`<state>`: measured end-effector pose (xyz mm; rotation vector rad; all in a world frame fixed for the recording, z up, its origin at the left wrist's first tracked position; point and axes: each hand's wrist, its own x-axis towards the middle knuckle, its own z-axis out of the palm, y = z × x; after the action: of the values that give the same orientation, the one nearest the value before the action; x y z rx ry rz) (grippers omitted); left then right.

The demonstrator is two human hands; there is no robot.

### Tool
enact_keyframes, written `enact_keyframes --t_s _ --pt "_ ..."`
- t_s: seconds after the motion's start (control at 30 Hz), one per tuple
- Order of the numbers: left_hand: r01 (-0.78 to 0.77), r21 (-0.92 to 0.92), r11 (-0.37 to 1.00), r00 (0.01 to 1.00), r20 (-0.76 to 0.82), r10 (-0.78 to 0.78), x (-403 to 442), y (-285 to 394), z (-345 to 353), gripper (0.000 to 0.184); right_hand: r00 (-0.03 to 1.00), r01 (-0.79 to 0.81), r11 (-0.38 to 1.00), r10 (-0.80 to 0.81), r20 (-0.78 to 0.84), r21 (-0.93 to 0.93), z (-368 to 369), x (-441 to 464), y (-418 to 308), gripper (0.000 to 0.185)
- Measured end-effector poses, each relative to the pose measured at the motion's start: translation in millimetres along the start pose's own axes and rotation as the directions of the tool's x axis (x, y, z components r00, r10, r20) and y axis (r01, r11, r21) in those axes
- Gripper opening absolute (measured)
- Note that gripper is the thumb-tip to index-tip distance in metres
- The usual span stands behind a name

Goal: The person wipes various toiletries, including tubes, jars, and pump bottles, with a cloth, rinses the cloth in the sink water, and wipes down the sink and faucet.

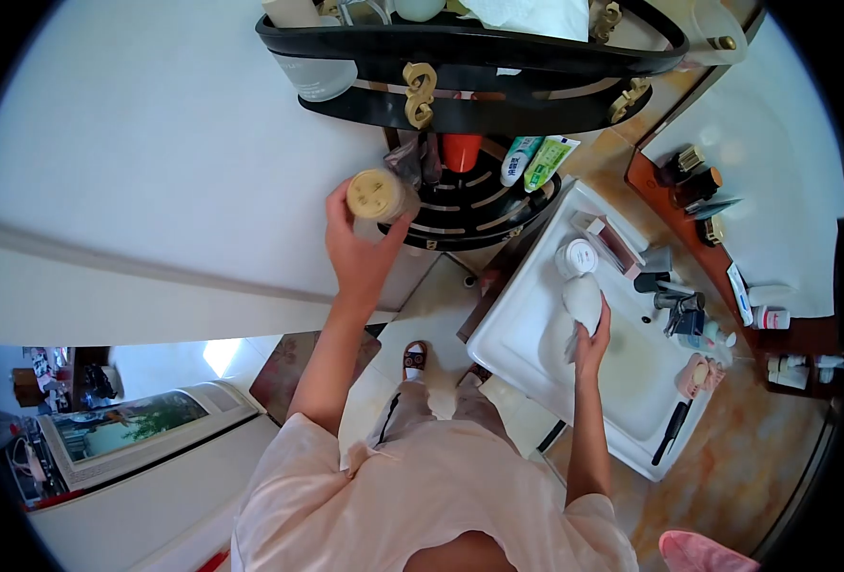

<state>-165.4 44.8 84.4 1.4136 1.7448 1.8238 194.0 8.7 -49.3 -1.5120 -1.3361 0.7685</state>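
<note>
My left hand (360,238) is closed around a small jar with a yellow lid (376,195), at the edge of the lower black corner shelf (455,214). Thumb and fingers grip the jar from both sides. Over the white washbasin (498,329), my right hand (590,345) holds a crumpled white cloth (584,300); whether it is cloth or tissue is hard to tell. Just beyond the cloth, a white round tub (576,257) sits at the basin's far end, beside a pinkish box (612,243).
Above hangs an upper black shelf (536,52) with bottles and white tissue. A red cup (461,151) and two toothpaste tubes (550,162) stand on the lower shelf. The faucet (681,310), a soap dish (700,375) and a black-handled item (671,431) line the basin's right rim.
</note>
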Motion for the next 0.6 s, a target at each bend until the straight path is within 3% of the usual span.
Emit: enact_keyframes --t_s 0.1,0.2,0.27,0.3,0.33,0.4,0.5,0.6 --pt "-0.048 -0.072 0.996 0.993 -0.114 0.04 -18.2 10.1 -16.8 0.064 0.99 0.11 0.993 -0.105 0.095 -0.045 11.7 -10.2 -42.9 0.059" --pt "-0.016 -0.057 0.998 0.996 -0.092 0.01 -47.9 0.8 -38.3 0.066 0.93 0.077 0.992 -0.109 0.352 0.102 33.1 -22.1 -93.2 0.063" --pt "-0.021 -0.054 0.998 0.996 -0.087 0.016 -67.2 -3.6 -53.0 0.065 0.872 0.156 0.984 -0.175 0.456 0.08 58.5 -30.8 -123.4 0.068" --pt "-0.022 -0.055 0.998 0.996 -0.084 0.017 -76.6 -5.6 -60.1 0.065 0.864 0.112 0.993 -0.108 0.491 0.02 70.7 -37.1 -135.7 0.072" --pt "-0.034 -0.087 0.996 0.998 -0.052 0.029 -85.5 -8.2 -67.6 0.065 0.863 0.053 0.998 -0.057 0.502 0.022 81.9 -40.8 -149.8 0.073" --pt "-0.06 -0.148 0.987 0.998 0.005 0.061 -99.0 -12.0 -83.9 0.066 0.895 0.256 0.966 -0.233 0.379 -0.012 104.4 -38.7 -172.7 0.069" --pt "0.009 -0.224 0.975 0.953 0.297 0.059 -109.2 -10.5 -103.8 0.064 0.881 0.323 0.945 -0.281 0.381 -0.05 130.4 -36.1 -193.6 0.061" --pt "0.101 -0.215 0.971 0.834 0.551 0.035 -106.2 -15.6 -105.8 0.063 0.828 0.229 0.959 -0.281 0.485 0.164 158.3 -43.5 -189.2 0.056"
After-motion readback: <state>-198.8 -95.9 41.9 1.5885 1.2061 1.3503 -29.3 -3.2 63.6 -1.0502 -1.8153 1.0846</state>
